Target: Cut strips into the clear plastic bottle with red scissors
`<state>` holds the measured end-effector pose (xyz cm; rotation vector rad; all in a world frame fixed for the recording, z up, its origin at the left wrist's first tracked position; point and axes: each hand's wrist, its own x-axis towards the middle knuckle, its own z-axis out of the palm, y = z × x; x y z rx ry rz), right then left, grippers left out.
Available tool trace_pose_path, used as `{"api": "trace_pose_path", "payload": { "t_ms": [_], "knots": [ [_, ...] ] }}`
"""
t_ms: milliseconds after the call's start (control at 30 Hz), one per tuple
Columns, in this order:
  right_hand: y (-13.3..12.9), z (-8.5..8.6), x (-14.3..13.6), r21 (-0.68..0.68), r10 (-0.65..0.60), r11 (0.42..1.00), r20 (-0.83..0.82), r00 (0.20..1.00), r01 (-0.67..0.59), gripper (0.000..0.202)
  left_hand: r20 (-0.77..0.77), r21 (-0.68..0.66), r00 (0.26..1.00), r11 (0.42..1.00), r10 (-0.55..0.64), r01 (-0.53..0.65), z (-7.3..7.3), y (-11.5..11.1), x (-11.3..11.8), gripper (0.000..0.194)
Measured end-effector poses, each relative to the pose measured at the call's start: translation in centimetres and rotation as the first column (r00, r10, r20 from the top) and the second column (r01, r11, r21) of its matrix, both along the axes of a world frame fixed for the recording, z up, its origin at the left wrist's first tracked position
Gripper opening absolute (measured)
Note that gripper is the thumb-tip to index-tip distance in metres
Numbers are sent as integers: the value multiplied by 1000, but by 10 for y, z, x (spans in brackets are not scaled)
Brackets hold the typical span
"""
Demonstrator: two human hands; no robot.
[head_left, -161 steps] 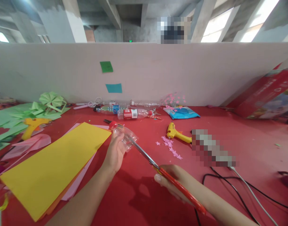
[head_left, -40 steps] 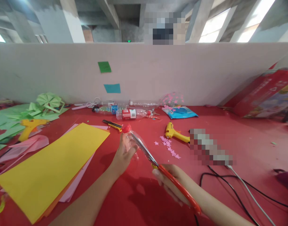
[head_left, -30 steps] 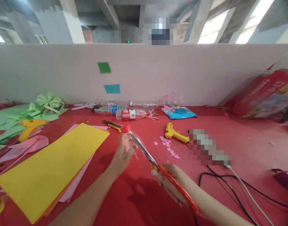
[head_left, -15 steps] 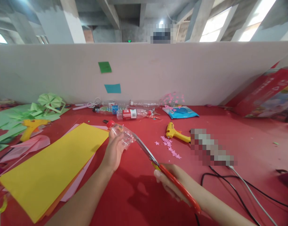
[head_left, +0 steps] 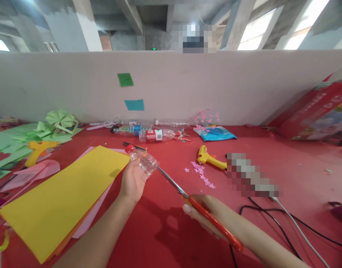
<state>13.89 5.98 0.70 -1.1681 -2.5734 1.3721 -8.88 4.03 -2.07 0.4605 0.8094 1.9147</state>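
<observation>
My left hand (head_left: 134,179) is closed around a clear piece of plastic bottle (head_left: 147,163) that has a red cap and points its cut end to the right. In my right hand (head_left: 205,216) is a pair of scissors (head_left: 173,182) with red handles. Its blades look nearly together, and their tips touch the cut edge of the bottle piece. Both hands are above the red table (head_left: 143,238). Just behind the bottle piece lies a dark, thin tool (head_left: 134,146), partly hidden by the cap.
Yellow paper sheets (head_left: 67,197) lie at left, beside a yellow glue gun (head_left: 38,150) and green folded paper (head_left: 59,121). Another glue gun (head_left: 211,159), pink stars (head_left: 200,169) and cables (head_left: 282,219) are at right. Bottles (head_left: 154,135) line the white partition (head_left: 171,82).
My left hand and the bottle piece have shifted slightly left and turned a little. The scissor blades have come closer together, their tips still at the plastic edge.
</observation>
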Motion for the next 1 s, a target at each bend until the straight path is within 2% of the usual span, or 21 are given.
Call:
{"api": "trace_pose_path", "payload": {
  "t_ms": [233,500,667,767,900,1000],
  "knots": [
    [-1,3,-1,32,-13,999,28,1000,12,50,-4,8,1000,1000,28,-28,2,-1,1,16],
    [-2,7,-4,18,-15,1000,20,1000,14,54,-16,-46,1000,999,5,-5,2,-3,3,36],
    [-1,2,-3,24,-26,999,19,999,26,53,-51,-88,999,996,-9,4,2,-3,5,22],
    [0,-2,-3,-38,-67,997,3,998,67,49,-33,-74,999,997,-25,23,2,-3,6,18],
    [-2,-2,-4,-201,-111,974,-15,994,106,51,-6,-81,1000,997,-11,11,3,-3,7,21],
    [-4,-1,-4,-275,-121,956,-61,991,100,53,-33,-75,999,997,-28,25,3,-3,8,22]
  ]
}}
